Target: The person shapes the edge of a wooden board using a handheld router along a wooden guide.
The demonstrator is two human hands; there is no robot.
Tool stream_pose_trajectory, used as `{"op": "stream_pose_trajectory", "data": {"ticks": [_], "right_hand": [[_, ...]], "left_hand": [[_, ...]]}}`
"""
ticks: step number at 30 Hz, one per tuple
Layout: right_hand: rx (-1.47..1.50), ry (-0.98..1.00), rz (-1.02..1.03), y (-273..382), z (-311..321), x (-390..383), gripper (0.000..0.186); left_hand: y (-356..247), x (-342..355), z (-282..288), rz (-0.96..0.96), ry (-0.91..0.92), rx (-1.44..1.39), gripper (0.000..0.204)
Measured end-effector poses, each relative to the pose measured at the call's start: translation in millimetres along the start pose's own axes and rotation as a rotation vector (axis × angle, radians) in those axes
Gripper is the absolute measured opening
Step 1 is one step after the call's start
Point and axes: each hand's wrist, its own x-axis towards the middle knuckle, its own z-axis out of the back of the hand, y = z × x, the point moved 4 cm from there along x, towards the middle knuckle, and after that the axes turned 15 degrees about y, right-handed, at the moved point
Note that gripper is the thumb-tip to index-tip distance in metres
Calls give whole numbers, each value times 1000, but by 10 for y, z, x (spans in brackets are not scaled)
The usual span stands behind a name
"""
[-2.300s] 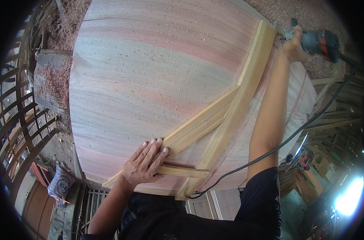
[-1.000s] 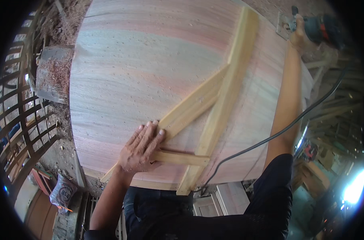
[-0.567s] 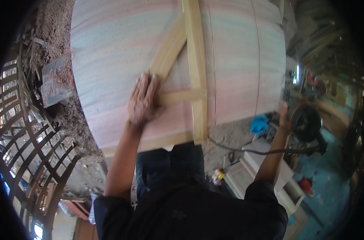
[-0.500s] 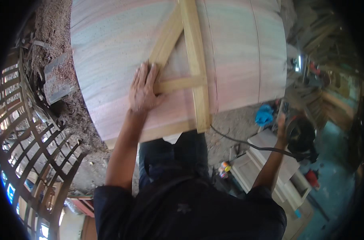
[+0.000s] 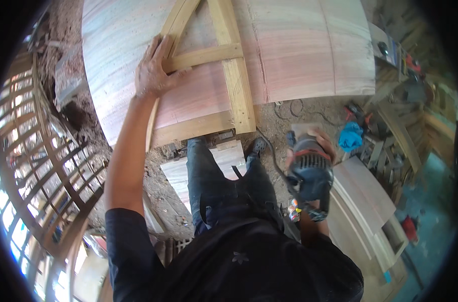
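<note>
My left hand (image 5: 152, 75) lies on a large pale, pinkish wooden panel (image 5: 304, 60), its fingers spread. It rests beside a wooden guide frame (image 5: 241, 100) made of a long strip, a slanted brace (image 5: 181, 20) and a crosspiece (image 5: 201, 56); the fingertips touch the brace. My right hand (image 5: 327, 142), partly hidden, grips a black corded power tool (image 5: 312, 178) with a red band and vents. The tool is off the panel, between my body and its near edge. Its exact kind is hard to tell from above.
A dark cord (image 5: 269, 146) loops by the guide's near end. To the right are a blue plastic bag (image 5: 350, 137), scrap wood and a pale wooden cabinet piece (image 5: 367, 194). Lattice woodwork (image 5: 42, 166) stands at left. A smaller board (image 5: 229, 160) lies by my legs.
My right hand has brought the power tool inward from the far right, toward my front. The panel and guide sit higher in view, with my left hand still on them.
</note>
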Motion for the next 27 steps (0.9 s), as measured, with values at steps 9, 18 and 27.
{"op": "stream_pose_trajectory", "data": {"ticks": [9, 18, 27], "right_hand": [[268, 125, 52, -140, -406, 221, 74], [515, 244, -149, -54, -349, -394, 82], [64, 158, -3, -65, -573, 26, 75]], "left_hand": [[7, -21, -47, -20, -56, 82, 105], [-98, -19, 142, 9, 77, -52, 105], [-135, -53, 170, -66, -1, -66, 99]]}}
